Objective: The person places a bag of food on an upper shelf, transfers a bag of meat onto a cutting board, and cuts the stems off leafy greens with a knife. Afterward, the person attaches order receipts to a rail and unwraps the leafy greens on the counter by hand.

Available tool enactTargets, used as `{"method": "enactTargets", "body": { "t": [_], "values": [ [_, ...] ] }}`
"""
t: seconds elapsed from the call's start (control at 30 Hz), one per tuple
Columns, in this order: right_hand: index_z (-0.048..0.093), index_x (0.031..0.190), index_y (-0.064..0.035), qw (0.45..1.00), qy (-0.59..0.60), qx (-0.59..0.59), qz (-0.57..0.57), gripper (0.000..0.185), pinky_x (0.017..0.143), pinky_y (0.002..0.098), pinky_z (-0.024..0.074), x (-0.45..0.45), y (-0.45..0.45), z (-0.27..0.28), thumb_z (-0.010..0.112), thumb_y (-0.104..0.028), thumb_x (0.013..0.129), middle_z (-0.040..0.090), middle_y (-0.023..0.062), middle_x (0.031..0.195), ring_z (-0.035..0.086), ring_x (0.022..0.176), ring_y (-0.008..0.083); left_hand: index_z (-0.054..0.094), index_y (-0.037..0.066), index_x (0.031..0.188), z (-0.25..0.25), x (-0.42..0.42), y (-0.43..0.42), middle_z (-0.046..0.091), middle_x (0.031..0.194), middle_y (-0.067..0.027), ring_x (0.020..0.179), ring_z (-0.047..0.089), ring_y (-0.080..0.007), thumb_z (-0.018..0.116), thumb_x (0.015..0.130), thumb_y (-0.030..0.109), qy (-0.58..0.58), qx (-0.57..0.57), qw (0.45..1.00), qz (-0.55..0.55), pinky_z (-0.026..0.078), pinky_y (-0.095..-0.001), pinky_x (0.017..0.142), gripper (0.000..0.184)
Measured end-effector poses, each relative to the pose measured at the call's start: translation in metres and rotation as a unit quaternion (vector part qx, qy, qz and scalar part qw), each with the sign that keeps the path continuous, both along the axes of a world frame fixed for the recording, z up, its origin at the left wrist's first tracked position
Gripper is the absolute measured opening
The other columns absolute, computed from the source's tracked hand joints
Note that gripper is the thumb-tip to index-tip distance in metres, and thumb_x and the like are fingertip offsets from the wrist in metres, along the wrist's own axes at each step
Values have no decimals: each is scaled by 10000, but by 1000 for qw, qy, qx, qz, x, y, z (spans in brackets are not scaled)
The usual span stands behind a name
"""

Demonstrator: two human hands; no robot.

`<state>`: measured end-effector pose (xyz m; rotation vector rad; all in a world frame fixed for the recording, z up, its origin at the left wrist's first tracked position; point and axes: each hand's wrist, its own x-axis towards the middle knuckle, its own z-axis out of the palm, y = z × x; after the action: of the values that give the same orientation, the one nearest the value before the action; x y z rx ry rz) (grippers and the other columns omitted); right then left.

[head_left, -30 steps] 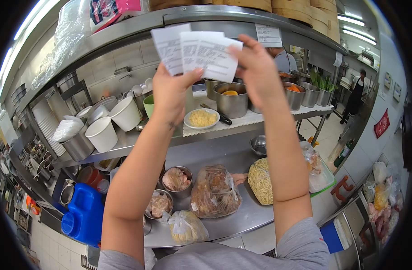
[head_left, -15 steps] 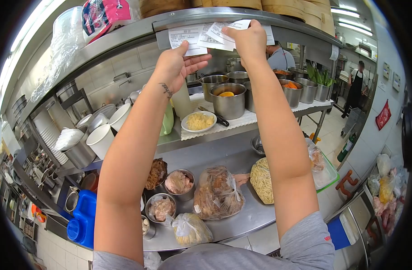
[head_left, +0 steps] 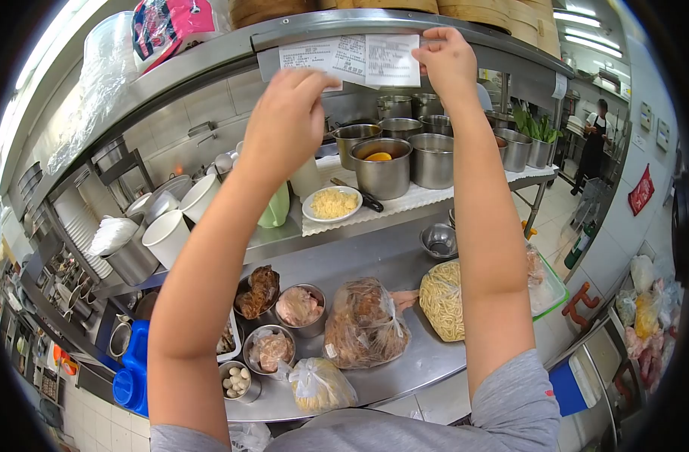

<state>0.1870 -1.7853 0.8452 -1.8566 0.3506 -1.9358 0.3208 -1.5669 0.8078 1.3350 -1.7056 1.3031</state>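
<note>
Several printed paper receipts [head_left: 348,56] hang overlapping from the metal rail [head_left: 322,32] at the top. My right hand [head_left: 451,66] is at the right end of the row, thumb and fingers pinched on the edge of the rightmost receipt [head_left: 392,60]. My left hand [head_left: 288,117] is in front of the lower left part of the row, slightly blurred. Its fingers are curled together and point right. A white paper corner [head_left: 334,88] shows at its fingertips; whether they grip it is hidden.
Below stand steel pots [head_left: 382,169], a plate of yellow shreds [head_left: 332,204] and a knife [head_left: 367,199]. Lower down are bagged meat [head_left: 365,324], bagged noodles [head_left: 442,301] and a bowl of white balls [head_left: 237,381]. Bamboo steamers [head_left: 476,13] sit overhead. A person in an apron [head_left: 591,147] stands far right.
My right hand has moved right, and the receipt it held lies flatter in the row. My left hand has gone from spread fingers to curled ones, with its back towards me.
</note>
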Motion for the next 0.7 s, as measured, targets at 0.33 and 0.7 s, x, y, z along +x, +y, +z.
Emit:
{"method": "enactTargets", "body": {
  "t": [0.33, 0.7],
  "values": [
    [624, 1083, -103, 905, -26, -296, -304, 344, 894, 396, 406, -6, -40, -43, 559, 1, 762, 568, 83, 1177, 507, 1059, 296, 527, 74, 1249, 39, 41, 8, 544, 1250, -71, 1152, 490, -273, 472, 649, -134, -186, -51, 977, 90, 396, -372, 991, 637],
    [584, 1195, -121, 861, 0, -344, -375, 472, 962, 439, 353, -5, -21, -53, 527, 9, 745, 536, 54, 1241, 470, 1136, 274, 529, 122, 1268, 28, 61, 27, 514, 1302, 4, 1166, 466, -216, 513, 666, -86, -232, -30, 958, 166, 365, -358, 981, 638]
  ]
}}
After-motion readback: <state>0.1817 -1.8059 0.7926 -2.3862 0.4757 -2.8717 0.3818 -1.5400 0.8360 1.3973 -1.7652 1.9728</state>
